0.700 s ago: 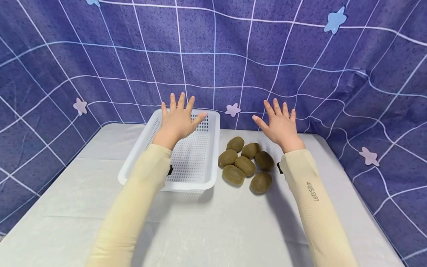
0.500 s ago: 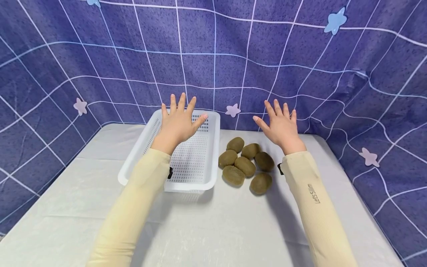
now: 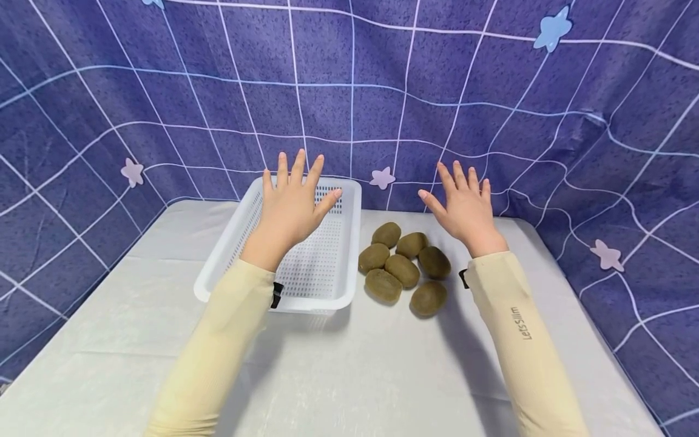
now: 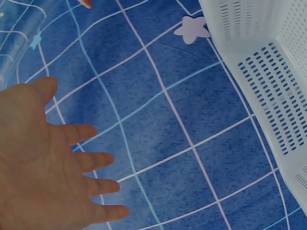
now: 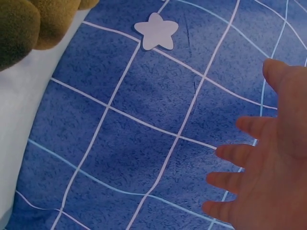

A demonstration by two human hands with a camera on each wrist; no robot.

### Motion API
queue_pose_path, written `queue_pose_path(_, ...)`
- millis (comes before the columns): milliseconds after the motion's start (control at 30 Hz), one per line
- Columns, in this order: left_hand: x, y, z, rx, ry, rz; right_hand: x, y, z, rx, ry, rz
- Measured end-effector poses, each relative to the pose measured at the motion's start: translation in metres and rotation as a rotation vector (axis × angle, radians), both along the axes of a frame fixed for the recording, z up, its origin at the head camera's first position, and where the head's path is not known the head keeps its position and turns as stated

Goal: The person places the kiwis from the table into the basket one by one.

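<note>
Seen at left on the pale covered table [image 3: 349, 370]: a white plastic basket [image 3: 354, 243], rectangular, with slotted walls and a perforated floor. Just right of it, seven brown kiwifruit [image 3: 401, 271] in a loose cluster on the table, all outside the basket; too close to the right rim to tell whether touching. In the way of a full look into the basket: left hand [image 3: 289, 209] and its cream sleeve [image 3: 210, 358], cutting across the left side and near left corner from above. Left hand unclenched, with fingers straight and splayed, raised in the air in front of the basket's far part. Right hand [image 3: 466, 212] likewise unclenched and spread, raised beyond the fruit to the far right, apart from it. Partly tucked at each cuff, a small black piece, left [image 3: 276, 295] and right [image 3: 464, 278], too small to identify. Behind and along both sides, a purple-blue curtain [image 3: 349, 60] with wavy white and light blue grid lines, plus stars: pale pink at far centre [image 3: 382, 178], far left [image 3: 132, 172] and right [image 3: 607, 255], light blue high at far right [image 3: 553, 28]. For writing: on the right sleeve [image 3: 537, 376], dark lettering [image 3: 521, 323] running lengthwise, apparently "LetsSlim".
</note>
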State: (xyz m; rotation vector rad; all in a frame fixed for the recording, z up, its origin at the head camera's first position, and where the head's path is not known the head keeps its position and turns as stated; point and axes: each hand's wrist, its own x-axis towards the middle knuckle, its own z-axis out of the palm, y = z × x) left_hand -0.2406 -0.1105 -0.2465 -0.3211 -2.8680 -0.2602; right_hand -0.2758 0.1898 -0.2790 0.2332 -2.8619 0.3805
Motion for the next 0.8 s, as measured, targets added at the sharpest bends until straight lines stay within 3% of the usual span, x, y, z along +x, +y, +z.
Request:
queue_pose_path(333,0.024,-0.004,-0.001,0.025,0.037,-0.014,0.002,0.002,-0.004,-0.022,0.017,0.011)
queue_pose_path(800,0.047,-0.01,-0.009,0.043,0.096,-0.032,0.01,0.003,-0.009,-0.009,0.057,0.031)
